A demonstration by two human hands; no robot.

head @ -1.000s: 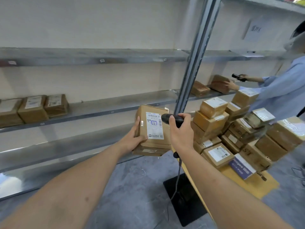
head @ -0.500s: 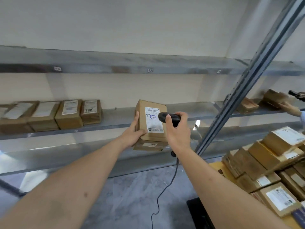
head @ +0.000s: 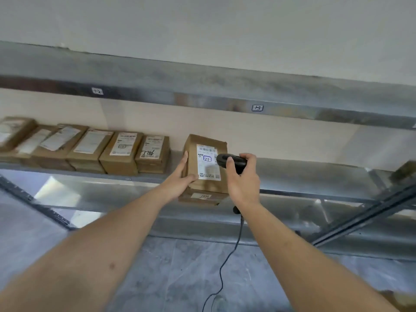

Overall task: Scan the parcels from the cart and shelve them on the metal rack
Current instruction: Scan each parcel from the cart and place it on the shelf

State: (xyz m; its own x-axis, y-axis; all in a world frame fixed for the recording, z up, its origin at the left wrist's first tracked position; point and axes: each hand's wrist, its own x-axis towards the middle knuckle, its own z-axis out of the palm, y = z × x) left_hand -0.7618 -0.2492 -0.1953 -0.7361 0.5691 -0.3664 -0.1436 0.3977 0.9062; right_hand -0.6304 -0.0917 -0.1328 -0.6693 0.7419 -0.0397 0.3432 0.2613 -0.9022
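The left hand (head: 180, 183) grips a stack of two brown cardboard parcels (head: 206, 170), fingers wrapped round the left side and thumb laid along the near left corner of the top box. The upper parcel's white shipping label (head: 208, 162) faces the camera; a barcode and a handwritten mark in a blue box show on it, but the small print is too fine to read. Of the lower parcel only the front edge and a small white tag (head: 201, 196) show, the rest being hidden under the top box and the hand.

The right hand (head: 243, 181) is curled round a black handheld barcode scanner (head: 230, 162), whose head sits just right of the label, close to touching the stack. Its handle is covered by the palm; a thin black cable (head: 227, 255) hangs below the wrist and runs out of the bottom edge.

The stack is held in front of the middle shelf of the grey metal rack (head: 315, 176); whether it rests on the shelf cannot be told. Left of the stack, on the same shelf, a row of brown labelled boxes (head: 121, 152) stands close together, the farthest ones blurred and cut off by the left edge. Above the stack, the upper shelf's front lip carries small white handwritten tags (head: 257, 107). At the far right a brown shape on the shelf is too smeared to identify
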